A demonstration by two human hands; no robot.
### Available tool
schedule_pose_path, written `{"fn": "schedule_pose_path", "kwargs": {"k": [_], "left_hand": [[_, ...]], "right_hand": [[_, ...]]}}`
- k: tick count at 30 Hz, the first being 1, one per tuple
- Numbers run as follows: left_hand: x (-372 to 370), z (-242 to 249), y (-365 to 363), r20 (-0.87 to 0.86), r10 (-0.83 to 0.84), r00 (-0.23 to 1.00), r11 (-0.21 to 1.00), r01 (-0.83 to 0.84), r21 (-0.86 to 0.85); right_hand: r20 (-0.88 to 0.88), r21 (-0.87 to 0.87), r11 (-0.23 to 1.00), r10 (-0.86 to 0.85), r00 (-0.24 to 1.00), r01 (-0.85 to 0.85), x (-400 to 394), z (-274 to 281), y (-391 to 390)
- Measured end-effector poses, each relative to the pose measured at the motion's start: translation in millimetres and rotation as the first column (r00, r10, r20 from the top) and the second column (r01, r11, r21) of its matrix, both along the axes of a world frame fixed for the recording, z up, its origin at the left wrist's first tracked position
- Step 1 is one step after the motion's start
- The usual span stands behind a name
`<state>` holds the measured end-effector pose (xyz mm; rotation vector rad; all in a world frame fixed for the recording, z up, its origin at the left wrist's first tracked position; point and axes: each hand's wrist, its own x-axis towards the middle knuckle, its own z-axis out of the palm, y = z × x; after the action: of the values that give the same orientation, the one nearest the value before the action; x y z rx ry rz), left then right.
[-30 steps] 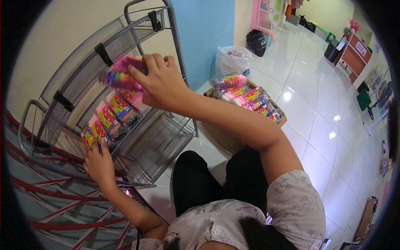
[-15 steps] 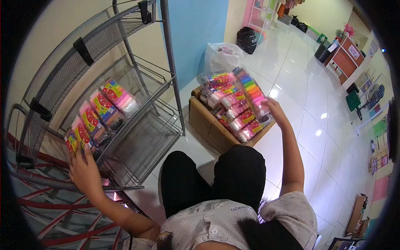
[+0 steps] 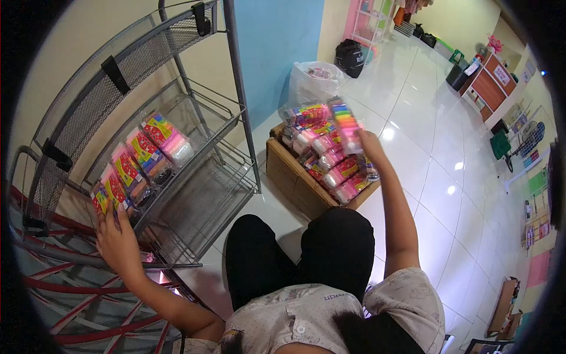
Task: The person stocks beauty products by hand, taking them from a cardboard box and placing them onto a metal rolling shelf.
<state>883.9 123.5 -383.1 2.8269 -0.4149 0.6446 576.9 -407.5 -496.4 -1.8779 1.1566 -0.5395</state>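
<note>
My right hand (image 3: 370, 146) grips the lower end of a clear pack of rainbow-coloured bars (image 3: 345, 123), held tilted above an open cardboard box (image 3: 295, 184). Inside the box lie several similar packs (image 3: 341, 171) with pink, white and red-yellow printed wrapping. On the left, my left hand (image 3: 119, 243) rests with its fingers stretched out over the nearest pack (image 3: 106, 197) in a row on the wire rack's shelf. Beyond it in that row lean more packs (image 3: 154, 154), side by side.
The grey metal rack (image 3: 239, 88) has mesh sides, black clips and a lower wire shelf (image 3: 203, 200). A white plastic bag (image 3: 312, 88) and a black bag (image 3: 349, 58) stand behind the box. Shiny white floor tiles (image 3: 436, 147) stretch right, toward a wooden counter (image 3: 489, 85).
My right hand has moved slightly left with the pack of rainbow-coloured bars, which is now turned more end-on to me. My left hand stays in the same place on the rack.
</note>
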Motion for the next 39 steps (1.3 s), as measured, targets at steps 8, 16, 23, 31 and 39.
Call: {"fn": "schedule_pose_path", "kwargs": {"k": [8, 16, 23, 31, 39], "left_hand": [[-9.7, 5.7, -3.3, 0.031, 0.021, 0.999, 0.998, -0.023, 0.052], [-3.1, -3.5, -3.2, 0.095, 0.075, 0.993, 0.997, -0.076, 0.006], [-17.1, 30.5, -15.9, -0.102, 0.187, 0.977, 0.982, -0.184, 0.033], [-11.9, 33.2, -18.0, -0.03, 0.112, 0.993, 0.993, -0.11, 0.045], [21.5, 15.7, -18.9, 0.025, 0.053, 0.998, 0.998, -0.052, -0.017]], "right_hand": [[-0.648, -0.607, 0.754, -0.289, 0.704, -0.249, 76.8, 0.0, 52.3], [-0.028, -0.784, 0.556, 0.414, 0.91, -0.277, 163.3, 141.5, 174.1], [-0.427, -0.591, 0.406, 0.575, 0.697, -0.697, 288.2, 161.1, 284.4], [-0.567, -0.356, 0.345, 0.659, 0.494, -0.869, 339.2, 164.4, 263.3], [-0.608, -0.346, 0.284, 0.658, 0.444, -0.894, 354.4, 159.7, 271.2]]}}
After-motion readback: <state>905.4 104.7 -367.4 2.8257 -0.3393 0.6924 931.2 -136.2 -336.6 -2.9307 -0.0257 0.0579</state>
